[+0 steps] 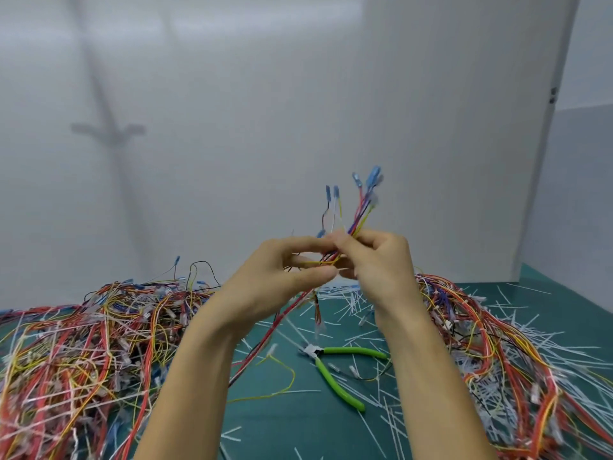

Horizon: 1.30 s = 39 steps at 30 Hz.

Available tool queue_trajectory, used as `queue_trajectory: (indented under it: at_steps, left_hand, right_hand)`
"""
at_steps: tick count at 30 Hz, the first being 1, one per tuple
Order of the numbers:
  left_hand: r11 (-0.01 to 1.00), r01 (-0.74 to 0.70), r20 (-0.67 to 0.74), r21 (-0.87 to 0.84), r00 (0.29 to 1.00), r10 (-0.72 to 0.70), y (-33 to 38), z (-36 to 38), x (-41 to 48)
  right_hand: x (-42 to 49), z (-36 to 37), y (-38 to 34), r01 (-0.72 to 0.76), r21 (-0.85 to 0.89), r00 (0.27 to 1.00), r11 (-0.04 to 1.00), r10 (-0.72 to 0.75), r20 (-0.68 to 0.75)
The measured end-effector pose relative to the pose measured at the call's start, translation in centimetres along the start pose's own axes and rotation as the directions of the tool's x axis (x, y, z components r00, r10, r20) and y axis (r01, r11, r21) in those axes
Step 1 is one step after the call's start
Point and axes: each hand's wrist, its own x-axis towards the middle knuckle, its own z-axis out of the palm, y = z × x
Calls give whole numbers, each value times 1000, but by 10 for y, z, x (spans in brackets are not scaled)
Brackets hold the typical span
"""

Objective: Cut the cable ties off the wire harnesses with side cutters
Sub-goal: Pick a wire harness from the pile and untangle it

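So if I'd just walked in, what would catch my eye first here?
The left hand and right hand are raised mid-picture, gripping a wire harness whose blue terminals point upward. Tangled red and yellow wires flank them, in a left heap and a right heap on the green mat. Between the arms, green-handled side cutters lie among scattered white cable ties.

I see a green tabletop [298,433]. A big heap of colored wires [83,353] lies on its left side, and another heap [497,353] lies on its right. Between them lie side cutters [333,381] with green handles and lots of thin white cut ties [348,298].
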Motion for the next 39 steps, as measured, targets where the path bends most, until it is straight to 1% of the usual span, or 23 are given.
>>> queue_trajectory:
  at_steps: [1, 2, 4, 5, 7, 9, 10, 12, 14, 16, 17, 19, 20, 22, 26, 27, 28, 30, 32, 34, 35, 37, 39]
  left_hand:
    - [998, -17, 27, -54, 999, 19, 0, -1, -3]
    - [992, -41, 17, -117, 999, 43, -1, -3, -7]
    - [966, -86, -55, -246, 996, 74, -5, -10, -11]
    - [960, -99, -86, -264, 993, 79, -9, -15, -13]
    - [983, -61, -121, -171, 992, 41, -20, -23, -16]
    - [998, 68, -118, -8, 991, -68, -36, -29, -15]
    - [985, 146, -104, 89, 985, -137, -46, -30, -14]
    - [923, 273, -62, 269, 962, -267, -66, -25, -10]
    - [884, 324, -50, 337, 944, -327, -79, -15, -5]
    - [912, 312, -38, 265, 949, -314, -81, -2, 0]
    - [932, 284, 14, 223, 955, -295, -80, 4, 2]
    - [949, 245, 183, 196, 942, -281, -77, 13, 7]
    - [946, 231, 244, 226, 927, -285, -78, 19, 9]
    - [934, 205, 286, 291, 913, -289, -81, 29, 12]
    - [926, 356, 378, 129, 845, -377, -78, 34, 7]
    - [925, 362, 381, 119, 843, -379, -75, 31, 6]
    - [927, 360, 362, 105, 854, -373, -70, 25, 4]
    - [945, 322, 270, 54, 907, -324, -60, 15, 2]
    - [963, 257, 149, -86, 958, -243, -49, 7, 0]
    - [960, 146, 16, -238, 989, -147, -35, 1, -2]
    - [956, 86, -48, -282, 993, -104, -29, 0, -3]
    - [951, -7, -146, -309, 989, -40, -18, -3, -4]
    - [967, -62, -194, -246, 981, 14, -10, -3, -5]
  right_hand:
    - [1, -5, 0, 24, 12, 1000, 1000, -24, -10]
    - [3, -10, 0, 54, 15, 998, 998, -54, -26]
    - [7, -17, 1, 90, 31, 993, 995, -88, -74]
    - [8, -20, 0, 96, 48, 990, 994, -91, -109]
    - [12, -29, 0, 109, 76, 973, 991, -91, -210]
    - [15, -40, 0, 140, 78, 942, 987, -108, -319]
    - [15, -46, 0, 160, 66, 925, 985, -126, -358]
    - [16, -54, 2, 190, 43, 901, 981, -157, -404]
    - [16, -55, 3, 204, 44, 893, 978, -167, -417]
    - [17, -52, 2, 213, 54, 898, 976, -173, -405]
    - [16, -49, 1, 217, 60, 901, 974, -176, -396]
    - [14, -44, -2, 235, 73, 906, 969, -191, -377]
    - [13, -43, -3, 247, 75, 907, 966, -203, -370]
    - [10, -41, -7, 264, 97, 908, 959, -214, -359]
    - [7, -40, -11, 209, 296, 941, 932, -109, -320]
    - [6, -40, -11, 184, 324, 951, 928, -85, -297]
    - [6, -39, -11, 164, 343, 959, 925, -68, -275]
    - [5, -36, -12, 136, 384, 968, 913, -39, -249]
    - [5, -33, -12, 121, 418, 972, 900, -22, -233]
    - [5, -30, -13, 99, 436, 980, 894, -11, -199]
    - [4, -28, -13, 83, 443, 984, 893, -5, -175]
    - [4, -25, -13, 50, 444, 994, 895, -2, -107]
    - [1, -20, -15, 14, 411, 1000, 912, -17, 3]
